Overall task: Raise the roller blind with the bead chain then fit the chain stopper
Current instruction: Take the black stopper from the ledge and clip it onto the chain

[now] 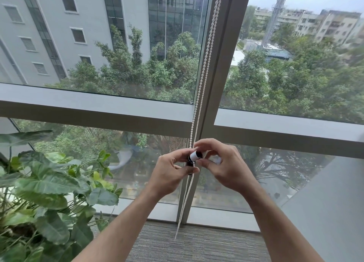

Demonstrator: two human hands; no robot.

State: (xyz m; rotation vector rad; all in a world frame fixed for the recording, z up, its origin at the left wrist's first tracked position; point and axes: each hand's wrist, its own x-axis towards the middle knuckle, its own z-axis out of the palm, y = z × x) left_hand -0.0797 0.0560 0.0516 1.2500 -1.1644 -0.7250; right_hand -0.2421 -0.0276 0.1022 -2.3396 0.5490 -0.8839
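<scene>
A white bead chain [204, 68] hangs as a double strand along the vertical window mullion [222, 64], its loop reaching down near the floor. Both hands meet at the chain below the horizontal frame bar. My left hand [173, 173] pinches a small black-and-white chain stopper [195, 156] against the chain. My right hand [226, 167] grips the stopper's other side with thumb and fingertips. The stopper is partly hidden by the fingers. The roller blind itself is out of view above.
A large leafy potted plant [45, 188] fills the lower left. Grey carpet [197, 246] lies below the window. A grey wall panel [331, 212] stands at the right. The horizontal window frame bar [98, 108] crosses the glass.
</scene>
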